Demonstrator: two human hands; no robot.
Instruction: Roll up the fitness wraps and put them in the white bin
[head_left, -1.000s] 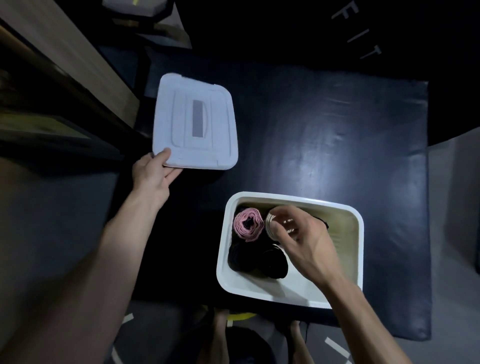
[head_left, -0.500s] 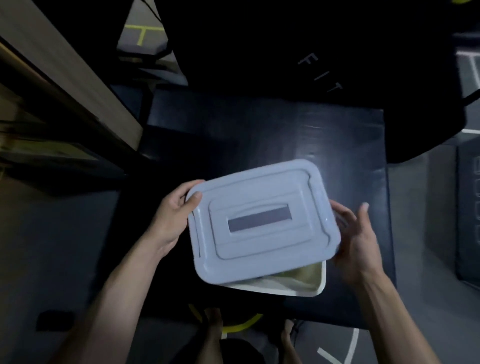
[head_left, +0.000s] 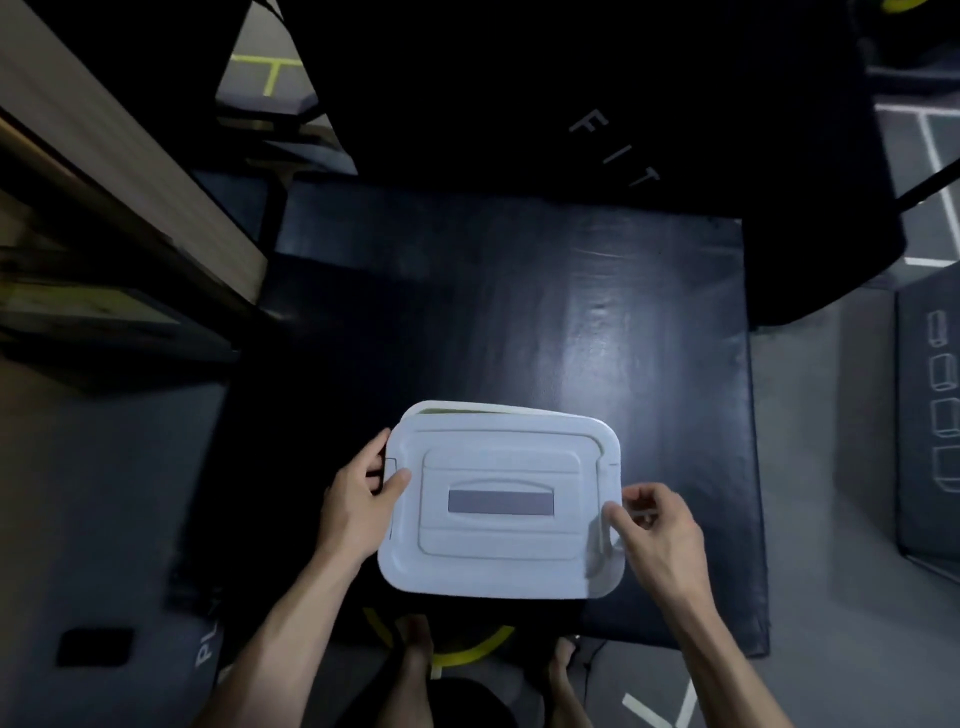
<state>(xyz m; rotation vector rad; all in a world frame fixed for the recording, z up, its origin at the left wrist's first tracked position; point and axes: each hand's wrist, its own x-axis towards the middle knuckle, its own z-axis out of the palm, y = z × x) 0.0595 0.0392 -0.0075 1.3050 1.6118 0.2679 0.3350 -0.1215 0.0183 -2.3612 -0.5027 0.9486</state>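
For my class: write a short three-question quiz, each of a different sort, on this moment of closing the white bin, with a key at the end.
1. True or false: the lid lies flat on the mat, well away from the white bin.
2. Multiple choice: where is the left hand? A) on the lid's left edge B) inside the bin C) resting on the mat
3. Fill in: the right hand is at the lid's ____ edge.

Key
1. False; the lid sits over the bin, whose rim shows only along the far side.
2. A
3. right; whether the lid is clipped shut cannot be told.
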